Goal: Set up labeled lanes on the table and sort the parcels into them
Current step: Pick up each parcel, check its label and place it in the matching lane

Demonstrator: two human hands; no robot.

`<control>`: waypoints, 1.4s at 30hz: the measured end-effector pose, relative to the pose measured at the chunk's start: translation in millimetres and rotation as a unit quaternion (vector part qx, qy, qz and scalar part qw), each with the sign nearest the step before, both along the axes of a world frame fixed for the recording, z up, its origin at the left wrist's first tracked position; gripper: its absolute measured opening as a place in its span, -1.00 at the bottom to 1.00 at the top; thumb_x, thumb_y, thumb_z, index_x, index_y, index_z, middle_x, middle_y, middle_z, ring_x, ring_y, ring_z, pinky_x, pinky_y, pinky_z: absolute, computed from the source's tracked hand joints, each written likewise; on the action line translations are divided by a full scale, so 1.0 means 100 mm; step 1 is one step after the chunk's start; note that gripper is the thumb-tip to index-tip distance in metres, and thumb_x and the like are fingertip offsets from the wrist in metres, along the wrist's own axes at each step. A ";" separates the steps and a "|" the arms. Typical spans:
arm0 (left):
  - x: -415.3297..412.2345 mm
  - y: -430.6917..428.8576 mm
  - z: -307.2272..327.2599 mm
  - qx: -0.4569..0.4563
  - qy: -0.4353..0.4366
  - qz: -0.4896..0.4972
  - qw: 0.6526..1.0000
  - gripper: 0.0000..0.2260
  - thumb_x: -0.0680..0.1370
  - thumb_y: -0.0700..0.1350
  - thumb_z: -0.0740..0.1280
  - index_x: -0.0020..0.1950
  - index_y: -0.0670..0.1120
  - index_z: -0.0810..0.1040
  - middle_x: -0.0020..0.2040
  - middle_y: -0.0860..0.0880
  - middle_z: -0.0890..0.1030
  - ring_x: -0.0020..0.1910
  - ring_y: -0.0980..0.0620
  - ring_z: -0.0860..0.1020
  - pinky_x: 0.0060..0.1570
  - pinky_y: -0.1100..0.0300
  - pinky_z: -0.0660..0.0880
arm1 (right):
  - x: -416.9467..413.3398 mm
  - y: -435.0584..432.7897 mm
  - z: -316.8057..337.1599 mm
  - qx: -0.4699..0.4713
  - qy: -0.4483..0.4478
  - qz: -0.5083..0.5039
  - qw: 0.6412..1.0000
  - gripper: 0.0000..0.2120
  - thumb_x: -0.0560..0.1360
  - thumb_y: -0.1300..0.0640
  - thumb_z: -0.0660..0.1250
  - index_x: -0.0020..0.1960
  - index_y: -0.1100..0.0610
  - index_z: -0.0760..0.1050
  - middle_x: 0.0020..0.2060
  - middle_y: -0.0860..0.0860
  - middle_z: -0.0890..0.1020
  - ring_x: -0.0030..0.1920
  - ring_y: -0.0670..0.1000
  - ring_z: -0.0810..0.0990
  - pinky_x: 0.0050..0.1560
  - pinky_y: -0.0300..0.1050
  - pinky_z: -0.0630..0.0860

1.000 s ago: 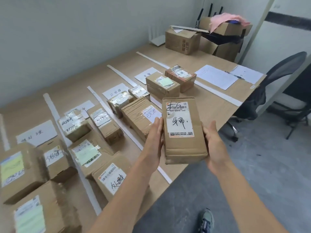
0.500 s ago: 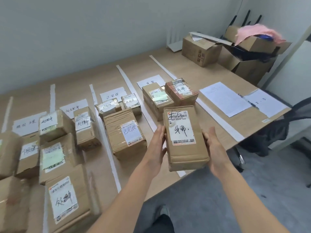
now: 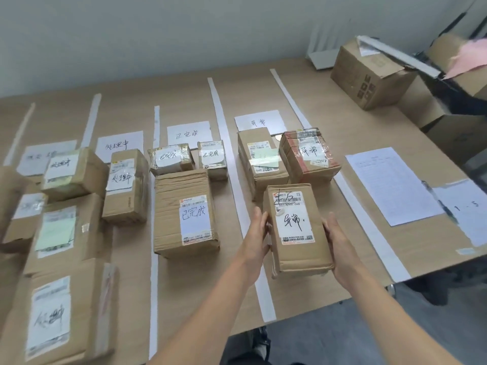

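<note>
I hold a tall brown parcel (image 3: 296, 227) with a handwritten white label between both hands, over the rightmost lane. My left hand (image 3: 257, 233) grips its left side, my right hand (image 3: 338, 239) its right side. Behind it in that lane sit a parcel with a green note (image 3: 261, 159) and a red-taped parcel (image 3: 308, 154), below the lane's paper label (image 3: 259, 121). White strips (image 3: 224, 143) divide the wooden table (image 3: 347, 133) into lanes. The middle lane holds a large parcel (image 3: 185, 214) and two small ones (image 3: 170, 159). Lanes further left hold several parcels (image 3: 125, 185).
Two paper sheets (image 3: 390, 183) and a pen (image 3: 438, 204) lie at the table's right end. Large cardboard boxes (image 3: 369, 72) stand at the far right corner, one with a pink cloth (image 3: 469, 57). The near table edge runs under my forearms; grey floor lies below.
My view has swung left and closer over the table. The parcel in my hands has moved from beyond the table edge to over the rightmost lane.
</note>
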State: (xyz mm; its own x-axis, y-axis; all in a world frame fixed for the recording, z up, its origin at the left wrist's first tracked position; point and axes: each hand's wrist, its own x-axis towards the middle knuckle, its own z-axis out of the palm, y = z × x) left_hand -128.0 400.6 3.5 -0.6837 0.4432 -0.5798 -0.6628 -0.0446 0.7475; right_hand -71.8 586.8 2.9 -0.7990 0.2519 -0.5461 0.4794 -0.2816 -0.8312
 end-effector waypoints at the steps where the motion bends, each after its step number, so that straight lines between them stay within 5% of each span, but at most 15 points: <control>1: -0.02 0.02 -0.03 -0.003 -0.005 0.013 1.000 -0.29 0.65 0.44 -0.07 0.72 0.11 0.13 0.64 0.18 0.31 0.62 0.21 0.23 0.62 -0.01 0.13 | -0.04 0.01 -0.03 -0.003 -0.003 0.005 1.000 -0.39 0.70 -0.33 0.00 0.37 -0.01 0.64 0.24 0.08 0.73 0.30 0.15 0.69 0.36 0.18 0.54; 7: -0.10 0.15 -0.09 -0.045 -0.005 0.071 0.996 -0.50 0.69 0.39 -0.09 0.54 0.28 0.32 0.48 0.26 0.47 0.54 0.24 0.30 0.58 0.02 0.18 | -0.25 0.07 -0.09 -0.006 -0.002 0.037 0.999 -0.48 0.73 -0.26 0.02 0.31 -0.04 0.66 0.19 -0.01 0.76 0.20 -0.02 0.73 0.12 -0.01 0.57; 11: -0.15 0.20 -0.22 -0.057 -0.002 0.103 0.993 -0.27 0.59 0.53 -0.04 0.65 0.18 0.30 0.56 0.22 0.45 0.55 0.24 0.34 0.61 -0.02 0.18 | -0.34 0.13 -0.18 -0.010 0.003 0.058 0.998 -0.55 0.75 -0.17 0.03 0.28 -0.02 0.64 0.17 -0.08 0.76 0.15 -0.16 0.72 0.06 -0.23 0.55; 14: -0.17 0.28 -0.28 -0.063 -0.007 0.129 0.990 -0.33 0.62 0.50 -0.04 0.60 0.20 0.37 0.48 0.23 0.54 0.40 0.33 0.47 0.40 0.14 0.36 | -0.39 0.19 -0.23 -0.023 -0.001 0.073 0.997 -0.58 0.75 -0.15 0.04 0.28 -0.04 0.63 0.16 -0.12 0.76 0.15 -0.19 0.72 0.09 -0.24 0.54; 18: -0.17 0.41 -0.17 -0.064 -0.018 0.149 0.987 -0.55 0.72 0.32 -0.10 0.26 0.25 0.55 0.06 0.37 0.71 0.02 0.48 0.63 0.03 0.36 0.47 | -0.42 0.22 -0.28 -0.025 0.002 0.069 0.997 -0.58 0.75 -0.15 0.07 0.30 -0.03 0.64 0.17 -0.09 0.76 0.18 -0.14 0.71 0.13 -0.15 0.53; 21: -0.13 0.44 -0.13 -0.076 -0.006 0.166 0.983 -0.56 0.74 0.28 -0.09 0.24 0.22 0.57 0.05 0.34 0.72 -0.02 0.48 0.63 -0.11 0.45 0.53 | -0.41 0.24 -0.32 -0.027 0.014 0.061 0.998 -0.63 0.76 -0.11 0.09 0.23 -0.04 0.65 0.11 -0.17 0.77 0.13 -0.23 0.71 0.15 -0.19 0.52; 23: -0.13 0.46 -0.05 -0.082 0.002 0.183 0.980 -0.62 0.75 0.25 -0.07 0.21 0.26 0.53 0.07 0.37 0.66 -0.06 0.54 0.60 -0.03 0.46 0.50 | -0.42 0.29 -0.31 -0.025 0.024 0.053 0.998 -0.69 0.75 -0.08 0.12 0.24 -0.08 0.62 0.14 -0.24 0.74 0.19 -0.29 0.65 0.33 -0.19 0.46; 25: -0.14 0.43 0.03 -0.112 0.016 0.193 0.975 -0.69 0.75 0.24 -0.06 0.25 0.30 0.45 0.12 0.42 0.57 0.02 0.56 0.53 0.27 0.31 0.37 | -0.45 0.37 -0.28 -0.017 0.039 0.043 0.998 -0.69 0.75 -0.08 0.14 0.41 -0.09 0.53 0.34 -0.23 0.63 0.38 -0.26 0.53 0.53 -0.12 0.32; 28: -0.16 0.35 0.18 -0.125 0.044 0.203 0.970 -0.44 0.71 0.33 -0.04 0.66 0.15 0.24 0.61 0.24 0.34 0.57 0.24 0.31 0.61 0.01 0.13 | -0.56 0.48 -0.10 -0.003 0.088 0.053 0.995 -0.51 0.75 -0.13 0.14 0.64 -0.01 0.32 0.56 -0.18 0.42 0.57 -0.18 0.34 0.65 -0.04 0.18; 32: -0.13 0.22 0.52 -0.116 0.088 0.233 0.962 -0.25 0.60 0.44 0.00 0.71 0.10 0.17 0.67 0.16 0.25 0.63 0.17 0.23 0.65 -0.10 0.10 | -0.79 0.43 0.26 -0.003 0.159 0.070 0.985 -0.39 0.63 -0.29 0.25 0.62 -0.07 0.38 0.53 -0.26 0.46 0.56 -0.20 0.36 0.64 0.00 0.19; 34: -0.11 0.13 0.68 -0.110 0.113 0.247 0.956 -0.22 0.58 0.48 0.00 0.70 0.11 0.18 0.66 0.17 0.27 0.61 0.18 0.25 0.65 -0.15 0.10 | -0.88 0.29 0.45 -0.026 0.197 0.084 0.977 -0.49 0.69 -0.21 0.24 0.58 -0.05 0.42 0.50 -0.24 0.50 0.55 -0.20 0.39 0.60 -0.07 0.23; 39: 0.07 -0.18 1.01 -0.097 0.143 0.313 0.934 -0.37 0.71 0.34 -0.05 0.71 0.06 0.17 0.66 0.14 0.27 0.63 0.13 0.26 0.65 -0.09 0.12 | -0.86 -0.20 0.79 -0.063 0.233 0.141 0.960 -0.52 0.75 -0.11 0.15 0.63 0.00 0.35 0.56 -0.16 0.44 0.57 -0.17 0.36 0.66 -0.05 0.19; 42: 0.24 -0.42 1.15 -0.100 0.157 0.342 0.921 -0.41 0.71 0.32 -0.03 0.69 0.09 0.21 0.66 0.13 0.29 0.60 0.12 0.31 0.60 -0.08 0.19 | -0.74 -0.55 0.91 -0.074 0.241 0.186 0.950 -0.30 0.61 -0.37 0.25 0.63 -0.01 0.35 0.54 -0.20 0.44 0.55 -0.21 0.38 0.63 -0.09 0.22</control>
